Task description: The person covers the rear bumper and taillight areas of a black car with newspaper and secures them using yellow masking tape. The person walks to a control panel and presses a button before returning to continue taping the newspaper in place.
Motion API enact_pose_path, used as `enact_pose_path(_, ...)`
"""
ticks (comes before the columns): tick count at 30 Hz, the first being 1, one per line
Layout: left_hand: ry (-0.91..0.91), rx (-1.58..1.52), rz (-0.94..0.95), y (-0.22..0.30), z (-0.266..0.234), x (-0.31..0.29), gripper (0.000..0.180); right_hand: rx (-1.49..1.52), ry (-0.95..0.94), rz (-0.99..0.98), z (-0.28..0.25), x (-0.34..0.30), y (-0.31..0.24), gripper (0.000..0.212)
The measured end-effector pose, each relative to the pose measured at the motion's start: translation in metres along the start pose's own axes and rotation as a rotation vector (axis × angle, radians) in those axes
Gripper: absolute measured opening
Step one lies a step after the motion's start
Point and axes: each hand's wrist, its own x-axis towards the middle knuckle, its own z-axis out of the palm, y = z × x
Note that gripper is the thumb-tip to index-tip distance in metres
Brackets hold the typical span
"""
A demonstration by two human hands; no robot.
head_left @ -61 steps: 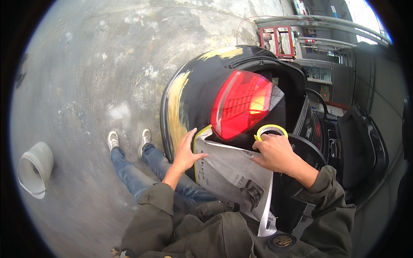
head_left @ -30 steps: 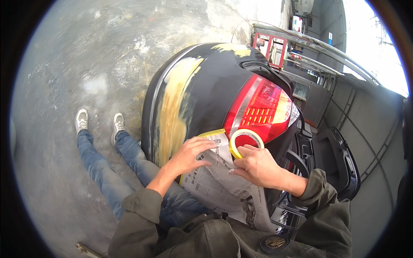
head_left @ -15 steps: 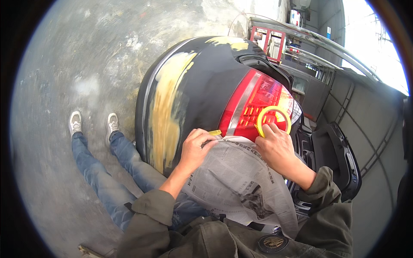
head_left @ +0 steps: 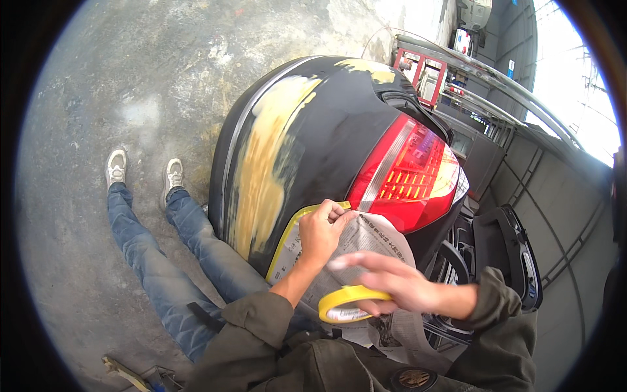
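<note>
Lowered since half a sec ago: a ring-shaped roll of bright yellow tape w/ white core, brought in the R hand from in front of the red, clear-tipped plastic tail light to over the large grey printed newspaper sheet. Tail light, partly hidden by the roll before, is now uncovered. More of the narrow yellow tape strip along the sheet's L edge is now shown.

L hand: narrow, thumb & fingers pinched at the sheet's top corner, just beside the tail light's lower edge; a short bit of the strip is seen past the fingertips. R hand: roll held low nr the thumb, other fingers stretched twd the L wrist; touching or not can't be told, nor the exact grip, b/c of motion blur.

Sheet's L side is laid against the curved matte-black car body, its lower part hung nr the dark olive jacket. On the body, a long, streaky beige patch is seen, w/ a thin silver trim line beside it. Legs in faded blue jeans are set to the L, on the stained grey concrete floor. Far R, an open black car panel is seen; up top, a red metal frame.
</note>
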Motion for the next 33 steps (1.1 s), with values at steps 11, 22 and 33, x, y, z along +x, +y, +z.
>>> enact_pose_path(11,-0.32,-0.285,-0.352,0.003,-0.058,0.014,0.025,-0.02,0.111,-0.147,-0.097,0.064,0.031,0.04)
enact_pose_path(22,-0.031,-0.763,-0.691,-0.02,-0.06,-0.032,0.015,-0.156,0.322,-0.319,-0.088,0.054,0.034,0.023)
enact_pose_path(33,0.406,-0.672,-0.634,-0.044,-0.017,-0.031,0.019,0.011,0.467,-0.594,-0.096,0.043,0.034,0.013)
